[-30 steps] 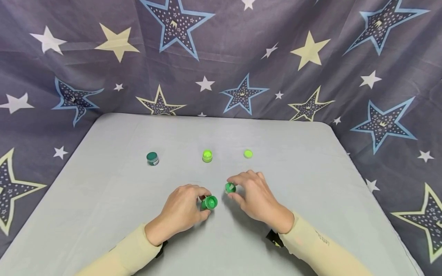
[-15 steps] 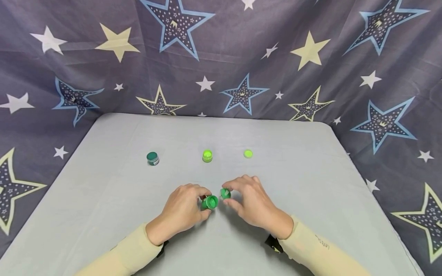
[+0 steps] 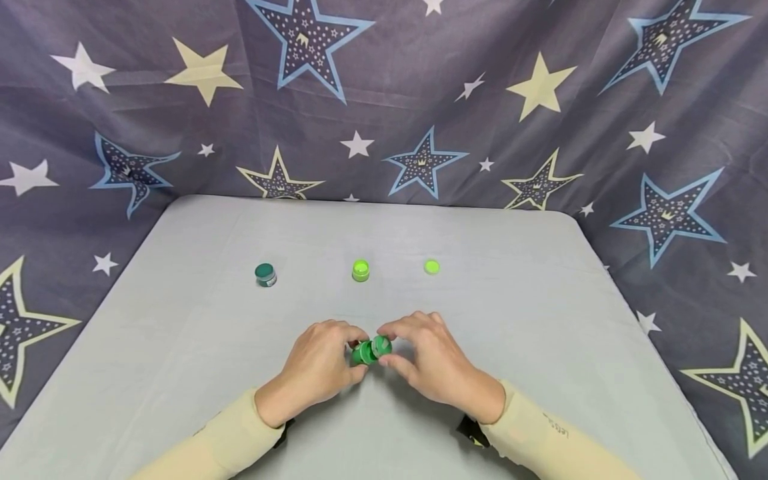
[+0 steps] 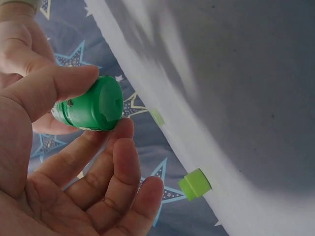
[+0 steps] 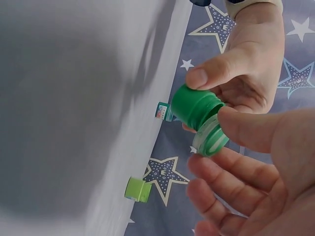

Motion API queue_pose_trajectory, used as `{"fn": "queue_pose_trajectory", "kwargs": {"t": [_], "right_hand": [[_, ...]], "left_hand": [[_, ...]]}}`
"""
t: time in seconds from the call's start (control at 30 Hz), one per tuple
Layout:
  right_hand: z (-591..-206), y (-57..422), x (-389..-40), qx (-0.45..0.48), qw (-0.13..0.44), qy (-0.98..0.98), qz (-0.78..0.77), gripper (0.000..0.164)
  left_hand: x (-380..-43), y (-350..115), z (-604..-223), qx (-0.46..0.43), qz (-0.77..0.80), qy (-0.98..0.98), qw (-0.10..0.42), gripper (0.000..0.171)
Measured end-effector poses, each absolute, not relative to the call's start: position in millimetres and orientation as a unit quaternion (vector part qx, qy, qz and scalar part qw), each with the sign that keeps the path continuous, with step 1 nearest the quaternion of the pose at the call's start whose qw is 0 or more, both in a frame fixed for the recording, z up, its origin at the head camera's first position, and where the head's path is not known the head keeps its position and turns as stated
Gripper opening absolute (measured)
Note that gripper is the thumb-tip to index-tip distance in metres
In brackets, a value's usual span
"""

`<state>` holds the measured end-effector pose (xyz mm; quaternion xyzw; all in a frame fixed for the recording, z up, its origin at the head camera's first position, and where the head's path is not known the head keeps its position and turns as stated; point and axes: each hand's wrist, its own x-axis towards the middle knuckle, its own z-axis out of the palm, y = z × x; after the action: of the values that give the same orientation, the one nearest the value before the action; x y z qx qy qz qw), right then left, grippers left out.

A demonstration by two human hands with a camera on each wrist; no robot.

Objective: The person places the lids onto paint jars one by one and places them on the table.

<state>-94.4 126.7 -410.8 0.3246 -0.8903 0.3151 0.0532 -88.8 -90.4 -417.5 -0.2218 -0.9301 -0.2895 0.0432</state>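
Above the pale tabletop point(image 3: 516, 293), the left hand point(image 3: 315, 357) pinched the green jar point(image 3: 362, 353) between thumb and fingers, mouth and long axis pointing toward the right hand point(image 3: 441, 360). That hand gripped the green lid point(image 3: 381, 346) by its edge, tilted off the jar's axis just at the mouth; whether they touched was unclear.

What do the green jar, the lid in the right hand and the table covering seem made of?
Green jar: probably moulded plastic, smooth with a soft sheen; pale light spreads over its base. Lid: likely plastic too, its rim looking translucent and shiny. Table covering: seems matte cloth, judging by faint creases and no glare, though thin vinyl isn't ruled out.
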Motion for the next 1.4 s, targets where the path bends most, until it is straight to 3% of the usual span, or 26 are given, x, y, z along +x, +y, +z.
{"fn": "queue_pose_trajectory", "kwargs": {"t": [0.93,1.4], "right_hand": [[-416.2,119.1,-92.1,0.346,0.069,-0.883,0.308,0.035],[-418.5,119.1,-92.6,0.333,0.078,-0.892,0.296,0.024]], "left_hand": [[-87.5,-89.1,-418.3,-0.227,-0.289,-0.929,0.041,0.027],[-87.0,-87.0,-418.2,-0.229,-0.282,-0.931,0.045,0.023]]}}
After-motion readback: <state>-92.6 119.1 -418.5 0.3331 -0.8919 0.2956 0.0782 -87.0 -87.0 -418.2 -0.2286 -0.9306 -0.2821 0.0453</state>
